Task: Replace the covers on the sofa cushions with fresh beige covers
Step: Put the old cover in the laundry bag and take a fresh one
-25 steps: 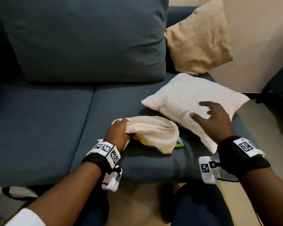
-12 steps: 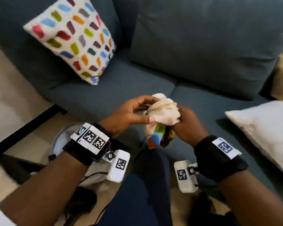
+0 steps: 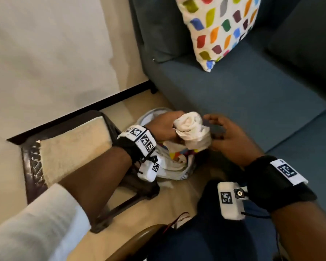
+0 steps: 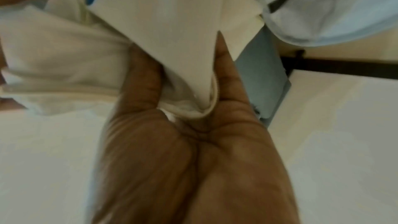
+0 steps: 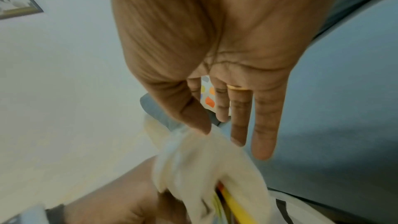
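Observation:
A removed cover (image 3: 191,129), bunched up with its white inside outward and colourful print peeking below, hangs over a white bag (image 3: 177,166) on the floor by the sofa's left end. My left hand (image 3: 167,127) grips its top; the left wrist view shows fingers and thumb (image 4: 146,77) clamped round the cover (image 4: 150,37). My right hand (image 3: 224,132) hovers just right of the bundle with fingers straight (image 5: 264,125) and holds nothing, the cover (image 5: 204,168) just below it. A cushion in a colourful spotted cover (image 3: 220,29) leans at the sofa's left corner.
The blue sofa seat (image 3: 243,95) lies to the right of my hands. A dark-framed stool with a cream top (image 3: 72,147) stands on the floor to the left, close to the bag. The wall (image 3: 45,44) rises behind. My knees are below.
The view swung left. The bundled cover moved from the sofa seat to above the floor bag. My right hand, which held it half a second ago, has let go and opened.

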{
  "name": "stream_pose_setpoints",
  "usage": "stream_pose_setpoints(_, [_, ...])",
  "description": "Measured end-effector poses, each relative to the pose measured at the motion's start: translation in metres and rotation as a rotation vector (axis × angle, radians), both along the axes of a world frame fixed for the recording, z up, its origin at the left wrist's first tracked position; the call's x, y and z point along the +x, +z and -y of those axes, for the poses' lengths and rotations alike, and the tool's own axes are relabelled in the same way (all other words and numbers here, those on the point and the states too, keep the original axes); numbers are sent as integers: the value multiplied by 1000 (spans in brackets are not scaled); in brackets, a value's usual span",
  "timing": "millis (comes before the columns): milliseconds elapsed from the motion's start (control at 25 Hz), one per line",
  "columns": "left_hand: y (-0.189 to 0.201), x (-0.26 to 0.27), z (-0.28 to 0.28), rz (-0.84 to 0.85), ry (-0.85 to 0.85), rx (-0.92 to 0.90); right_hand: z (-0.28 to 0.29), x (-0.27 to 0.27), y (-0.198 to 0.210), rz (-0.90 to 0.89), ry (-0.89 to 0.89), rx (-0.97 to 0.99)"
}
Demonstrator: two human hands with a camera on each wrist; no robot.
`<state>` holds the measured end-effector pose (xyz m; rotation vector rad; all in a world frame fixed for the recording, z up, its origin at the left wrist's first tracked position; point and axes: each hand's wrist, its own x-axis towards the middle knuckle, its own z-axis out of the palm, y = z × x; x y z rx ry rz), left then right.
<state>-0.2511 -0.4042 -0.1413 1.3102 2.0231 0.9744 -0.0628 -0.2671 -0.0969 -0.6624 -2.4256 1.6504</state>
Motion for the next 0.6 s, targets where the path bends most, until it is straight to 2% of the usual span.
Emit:
stream_pose_setpoints(80, [-22, -19, -5, -218, -66, -189, 0, -1, -4, 84, -70, -77])
stream_pose_setpoints(280, [-67, -40, -29, -434, -139, -512, -7, 2, -2, 126, -153, -112])
stream_pose_setpoints(440, [-72, -40, -38, -602, -269, -682, 0, 2, -1, 163, -140, -131])
stream_pose_setpoints(600, [-41, -45, -28, -395, -255, -655, 18, -10, -5, 212, -74, -91])
